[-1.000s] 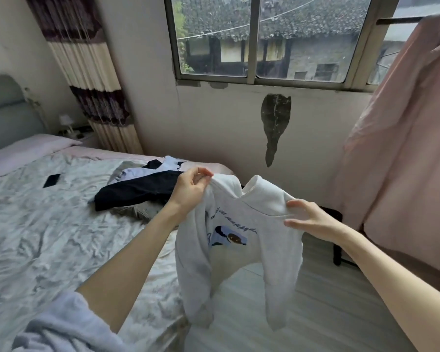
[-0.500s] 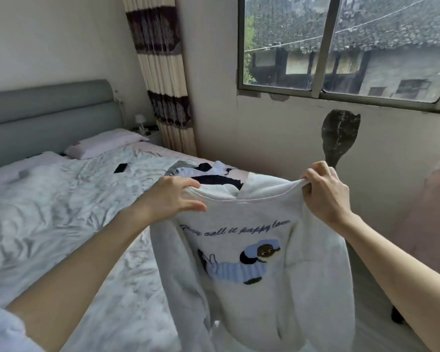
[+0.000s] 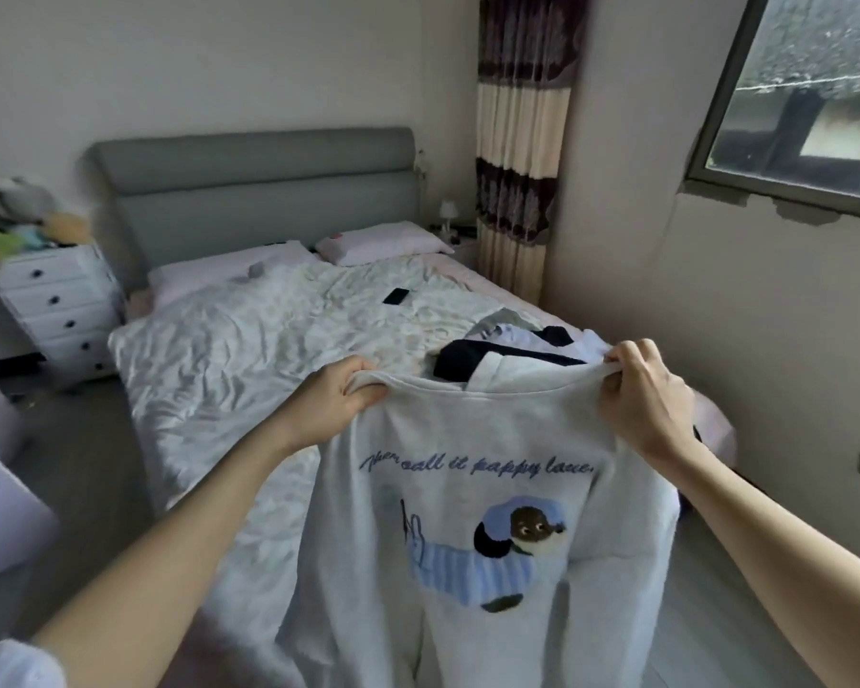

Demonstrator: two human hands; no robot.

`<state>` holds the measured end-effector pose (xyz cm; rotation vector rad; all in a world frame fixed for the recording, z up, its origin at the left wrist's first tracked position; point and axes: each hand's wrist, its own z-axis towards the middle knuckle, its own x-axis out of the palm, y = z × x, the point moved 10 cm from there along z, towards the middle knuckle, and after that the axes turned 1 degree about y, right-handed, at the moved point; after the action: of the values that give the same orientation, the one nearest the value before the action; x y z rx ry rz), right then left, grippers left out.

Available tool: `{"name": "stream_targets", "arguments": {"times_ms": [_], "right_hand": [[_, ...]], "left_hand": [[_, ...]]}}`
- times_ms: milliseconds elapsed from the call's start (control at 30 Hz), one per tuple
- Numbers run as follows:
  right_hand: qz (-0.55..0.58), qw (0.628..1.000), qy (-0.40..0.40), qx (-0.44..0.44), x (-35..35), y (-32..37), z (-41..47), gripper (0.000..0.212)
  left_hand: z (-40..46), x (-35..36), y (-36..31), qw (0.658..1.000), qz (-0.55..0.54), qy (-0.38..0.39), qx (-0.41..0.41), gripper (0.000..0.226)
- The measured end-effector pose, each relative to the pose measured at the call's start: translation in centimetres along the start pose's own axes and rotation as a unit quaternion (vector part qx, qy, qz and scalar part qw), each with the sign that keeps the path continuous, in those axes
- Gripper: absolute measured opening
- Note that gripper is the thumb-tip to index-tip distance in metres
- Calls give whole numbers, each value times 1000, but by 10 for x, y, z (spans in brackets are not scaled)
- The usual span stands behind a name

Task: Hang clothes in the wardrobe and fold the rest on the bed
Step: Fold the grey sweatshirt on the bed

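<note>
Sweatshirt (image 3: 487, 499), pale grey with a printed line of script and a cartoon dog, hangs in the air between us and the bed (image 3: 249, 350). Our left hand (image 3: 338, 399) grips one shoulder seam with curled fingers; our right hand (image 3: 646, 394) pinches the other shoulder in the same way, so each grip is closed on cloth. The shoulder line runs roughly level from left to right, and the long axis of the garment drops straight down from it, the sleeves and hem falling out of view at the lower edge. We hold the garment over the foot end of the bed, whose open stretch of crumpled quilt lies ahead and to the left, nearer the left hand. A heap of dark and light clothes (image 3: 507, 350) lies just behind the collar, nearer the right hand. We judge that laying the sweatshirt flat calls for carrying it forward and leftward, clear of that heap. A dark phone (image 3: 396, 296) lies farther up the quilt.
</note>
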<state>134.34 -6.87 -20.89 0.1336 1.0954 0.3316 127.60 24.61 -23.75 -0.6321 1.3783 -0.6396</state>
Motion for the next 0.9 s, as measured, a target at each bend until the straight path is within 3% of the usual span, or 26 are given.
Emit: {"name": "stream_targets", "arguments": {"times_ms": [200,400,633,767,867,900], "right_hand": [[-51,995,44,-67,113,67,108,24],[-46,984,115,-128,262,144,210,20],[-60,971,158,-170,402,203,286,26],[-8,967,203,-156,510,216,307,29],[17,943,315,-108,614,197,281,54],[15,932,351,-90,641,185,266,58]], "left_hand": [[86,-33,104,991,-17,-111,-76,17],[175,-46,233,973,-32,-145,-177,10],[256,-56,348,955,-7,-186,-230,11],[298,-40,437,936,-36,-198,-288,29],[286,14,526,886,-145,-182,-401,55],[273,33,547,872,-162,-174,-427,55]]}}
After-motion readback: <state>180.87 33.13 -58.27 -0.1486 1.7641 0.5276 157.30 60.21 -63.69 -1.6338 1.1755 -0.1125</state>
